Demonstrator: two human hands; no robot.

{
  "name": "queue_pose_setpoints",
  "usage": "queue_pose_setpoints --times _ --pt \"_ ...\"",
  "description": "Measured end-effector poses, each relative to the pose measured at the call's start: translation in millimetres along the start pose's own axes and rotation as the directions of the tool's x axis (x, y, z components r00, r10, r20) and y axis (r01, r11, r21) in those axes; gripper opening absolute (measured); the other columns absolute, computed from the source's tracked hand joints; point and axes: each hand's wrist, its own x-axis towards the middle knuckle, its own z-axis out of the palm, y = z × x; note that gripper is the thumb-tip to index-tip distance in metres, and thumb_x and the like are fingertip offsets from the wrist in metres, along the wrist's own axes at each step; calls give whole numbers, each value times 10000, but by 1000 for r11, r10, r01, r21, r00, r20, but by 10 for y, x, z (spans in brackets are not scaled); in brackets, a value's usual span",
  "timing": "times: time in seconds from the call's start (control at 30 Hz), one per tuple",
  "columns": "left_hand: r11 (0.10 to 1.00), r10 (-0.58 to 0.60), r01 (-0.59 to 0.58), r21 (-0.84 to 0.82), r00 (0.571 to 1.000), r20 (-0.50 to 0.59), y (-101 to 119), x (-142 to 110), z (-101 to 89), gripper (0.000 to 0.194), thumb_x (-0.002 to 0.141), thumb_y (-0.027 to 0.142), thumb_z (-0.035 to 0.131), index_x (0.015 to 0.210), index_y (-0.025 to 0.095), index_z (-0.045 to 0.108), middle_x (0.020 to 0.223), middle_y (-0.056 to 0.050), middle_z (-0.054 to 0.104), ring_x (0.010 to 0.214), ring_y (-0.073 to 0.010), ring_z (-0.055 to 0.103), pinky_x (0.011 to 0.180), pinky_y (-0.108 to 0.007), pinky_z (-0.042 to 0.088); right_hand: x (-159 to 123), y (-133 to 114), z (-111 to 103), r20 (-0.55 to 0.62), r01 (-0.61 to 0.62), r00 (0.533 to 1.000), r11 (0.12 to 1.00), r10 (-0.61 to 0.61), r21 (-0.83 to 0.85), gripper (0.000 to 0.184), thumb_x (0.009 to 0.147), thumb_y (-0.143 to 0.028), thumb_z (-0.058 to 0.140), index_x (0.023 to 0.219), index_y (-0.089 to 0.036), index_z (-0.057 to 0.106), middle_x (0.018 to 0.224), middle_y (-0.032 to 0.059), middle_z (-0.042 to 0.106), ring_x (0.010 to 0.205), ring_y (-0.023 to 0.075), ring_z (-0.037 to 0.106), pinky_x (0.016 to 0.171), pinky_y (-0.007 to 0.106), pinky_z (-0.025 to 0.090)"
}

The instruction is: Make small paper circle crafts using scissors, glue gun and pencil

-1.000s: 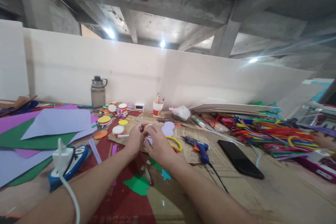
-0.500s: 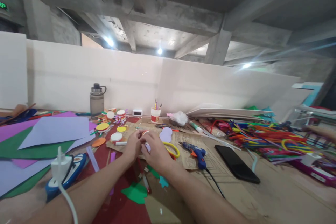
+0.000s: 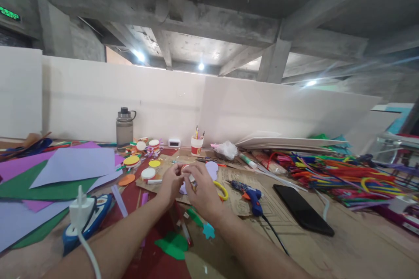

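Note:
My left hand (image 3: 170,182) and my right hand (image 3: 203,188) meet over the middle of the table. Both have their fingers closed round a small red-and-white round piece (image 3: 185,167), mostly hidden by the fingers. It resembles the white-topped red discs nearby. Left of my hands lie a white round disc (image 3: 148,173) and a white stick. Beyond my right hand is a lilac paper cutout (image 3: 211,169), and a yellow ring (image 3: 222,191) rests close to that hand. Below my wrists lie green paper pieces (image 3: 173,245) and a teal flower-shaped cutout (image 3: 208,230).
A blue glue gun (image 3: 255,200) and a black phone (image 3: 303,209) lie on the right, before a heap of coloured strips (image 3: 353,178). Coloured paper sheets (image 3: 72,165) and a blue power strip (image 3: 87,222) are on the left. A bottle (image 3: 125,130) and pen cup (image 3: 197,145) stand behind.
The view has shifted slightly, so everything sits a little lower and further right. My right hand's fingers have shifted a little on the piece; both hands stay together round it.

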Motion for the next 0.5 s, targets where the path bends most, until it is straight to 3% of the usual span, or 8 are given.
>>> queue_pose_setpoints --times 0.07,0.23,0.4,0.5 --pt "1000 0 0 -9 1000 8 -19 2 9 277 570 188 608 846 168 628 775 -26 685 748 -206 622 708 -315 486 2 -7 -7 -24 6 1000 1000 -6 -1 199 853 -94 489 991 -203 582 1041 88 581 1017 210 525 905 383 463" --pt "999 35 -35 8 999 -14 -58 -5 8 196 601 194 557 780 162 629 781 -52 686 760 -209 611 744 -330 483 -24 -5 45 130 26 991 999 -23 -25 190 820 -69 508 917 -209 593 1028 78 578 1015 212 525 894 374 471" --pt "1000 0 0 -16 1000 10 22 -37 24 266 561 180 629 826 166 623 776 -33 681 744 -207 613 673 -305 477 1 -34 -19 -32 -9 999 1000 9 -10 200 855 -94 481 987 -207 579 1037 84 575 1014 210 523 900 381 460" --pt "1000 27 -27 -12 1000 -2 22 -31 27 228 576 176 594 800 163 634 771 -36 684 745 -206 613 691 -311 478 -6 -26 -3 45 -2 999 1000 3 -23 171 838 -94 497 937 -205 581 1023 83 577 1008 215 522 890 376 464"
